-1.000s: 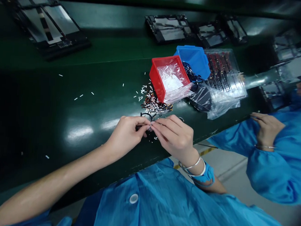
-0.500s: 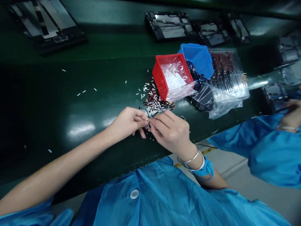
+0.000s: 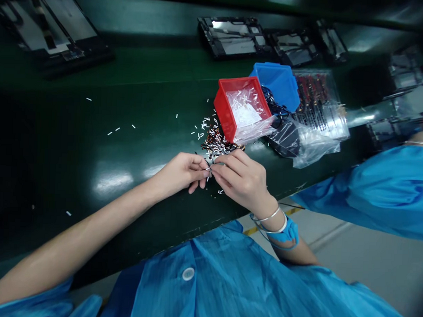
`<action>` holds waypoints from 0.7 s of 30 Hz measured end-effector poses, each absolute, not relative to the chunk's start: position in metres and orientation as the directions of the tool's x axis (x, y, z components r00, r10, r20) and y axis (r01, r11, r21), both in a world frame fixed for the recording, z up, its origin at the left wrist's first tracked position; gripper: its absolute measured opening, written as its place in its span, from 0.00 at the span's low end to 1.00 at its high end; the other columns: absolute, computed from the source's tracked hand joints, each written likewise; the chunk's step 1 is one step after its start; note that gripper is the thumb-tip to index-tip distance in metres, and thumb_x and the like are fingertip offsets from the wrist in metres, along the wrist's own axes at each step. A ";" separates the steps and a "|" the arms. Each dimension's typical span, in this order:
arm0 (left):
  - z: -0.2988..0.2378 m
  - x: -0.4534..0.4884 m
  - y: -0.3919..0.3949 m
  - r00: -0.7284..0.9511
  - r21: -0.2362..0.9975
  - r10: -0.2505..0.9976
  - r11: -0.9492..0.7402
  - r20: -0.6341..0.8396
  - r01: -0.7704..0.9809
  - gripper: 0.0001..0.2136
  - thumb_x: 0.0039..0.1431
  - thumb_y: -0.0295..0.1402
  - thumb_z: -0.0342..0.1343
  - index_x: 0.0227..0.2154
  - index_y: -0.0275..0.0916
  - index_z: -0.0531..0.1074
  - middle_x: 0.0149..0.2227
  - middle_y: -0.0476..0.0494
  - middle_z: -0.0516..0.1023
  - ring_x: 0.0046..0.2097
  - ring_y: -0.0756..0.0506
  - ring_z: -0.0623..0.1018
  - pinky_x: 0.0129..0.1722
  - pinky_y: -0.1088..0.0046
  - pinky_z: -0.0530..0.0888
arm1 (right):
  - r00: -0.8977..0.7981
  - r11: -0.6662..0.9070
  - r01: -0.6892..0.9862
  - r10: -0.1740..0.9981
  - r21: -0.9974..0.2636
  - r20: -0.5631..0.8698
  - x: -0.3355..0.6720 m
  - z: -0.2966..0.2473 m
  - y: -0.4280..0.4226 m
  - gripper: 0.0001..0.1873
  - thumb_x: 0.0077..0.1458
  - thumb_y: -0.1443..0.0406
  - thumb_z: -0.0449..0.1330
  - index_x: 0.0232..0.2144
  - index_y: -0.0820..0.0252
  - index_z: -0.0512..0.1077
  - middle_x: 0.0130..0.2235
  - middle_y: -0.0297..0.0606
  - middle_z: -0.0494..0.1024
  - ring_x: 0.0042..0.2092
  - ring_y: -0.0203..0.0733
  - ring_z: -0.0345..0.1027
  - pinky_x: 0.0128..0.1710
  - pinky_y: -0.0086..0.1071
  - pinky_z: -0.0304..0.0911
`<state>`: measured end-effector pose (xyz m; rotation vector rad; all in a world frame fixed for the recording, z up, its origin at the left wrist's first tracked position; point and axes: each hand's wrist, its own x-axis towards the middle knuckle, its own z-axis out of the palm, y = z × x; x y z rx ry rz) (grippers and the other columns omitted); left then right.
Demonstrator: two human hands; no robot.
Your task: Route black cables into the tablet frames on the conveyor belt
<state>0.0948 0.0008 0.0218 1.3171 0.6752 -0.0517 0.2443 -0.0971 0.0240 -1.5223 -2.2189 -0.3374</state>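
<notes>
My left hand (image 3: 192,171) pinches a thin black wire (image 3: 207,161) between thumb and forefinger, and a tiny white piece (image 3: 208,168) shows at its fingertips. Against them, my right hand (image 3: 241,179) is closed in a pinch; what sits between its fingertips is too small to make out. Just beyond both hands lies a heap of small dark and copper-coloured wire parts (image 3: 217,141), mixed with short white pieces. A red bin (image 3: 225,110) behind the heap holds a clear bag of many similar white pieces.
A blue bin (image 3: 275,80) with black wires stands behind the red one. Right of it lie clear plastic bags (image 3: 312,146) and a tray of wired parts (image 3: 313,92). Black device frames (image 3: 233,36) line the back of the green bench (image 3: 147,105). A co-worker's blue sleeve (image 3: 380,187) is at right.
My fingertips have shifted slightly, and the black wire and white piece show more clearly between them. The co-worker's arm at right has moved further right, its hand mostly out of view.
</notes>
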 end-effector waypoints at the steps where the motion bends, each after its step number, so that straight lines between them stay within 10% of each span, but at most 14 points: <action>1: 0.021 0.095 0.000 0.811 0.871 0.324 0.254 -0.487 0.421 0.08 0.56 0.27 0.52 0.22 0.35 0.64 0.21 0.50 0.72 0.16 0.56 0.66 0.16 0.81 0.57 | -0.307 0.371 0.928 0.824 -0.044 0.476 0.245 0.024 -0.098 0.07 0.57 0.72 0.57 0.27 0.62 0.72 0.30 0.38 0.77 0.34 0.39 0.64 0.31 0.32 0.64; 12: 0.031 0.090 -0.003 0.770 0.746 0.513 -0.322 -0.379 0.582 0.13 0.47 0.34 0.63 0.38 0.39 0.77 0.28 0.48 0.76 0.27 0.49 0.70 0.28 0.74 0.61 | -0.209 0.247 0.969 0.811 0.004 0.547 0.264 0.032 -0.110 0.07 0.55 0.74 0.57 0.30 0.59 0.72 0.32 0.37 0.79 0.34 0.38 0.66 0.32 0.32 0.65; 21: 0.042 0.085 0.001 0.885 0.876 0.242 0.386 -0.398 0.289 0.11 0.53 0.37 0.58 0.35 0.34 0.69 0.26 0.46 0.77 0.19 0.53 0.71 0.14 0.82 0.56 | -0.280 0.322 0.946 0.734 0.046 0.619 0.252 0.029 -0.098 0.05 0.55 0.73 0.59 0.29 0.62 0.72 0.30 0.39 0.77 0.33 0.38 0.65 0.29 0.32 0.63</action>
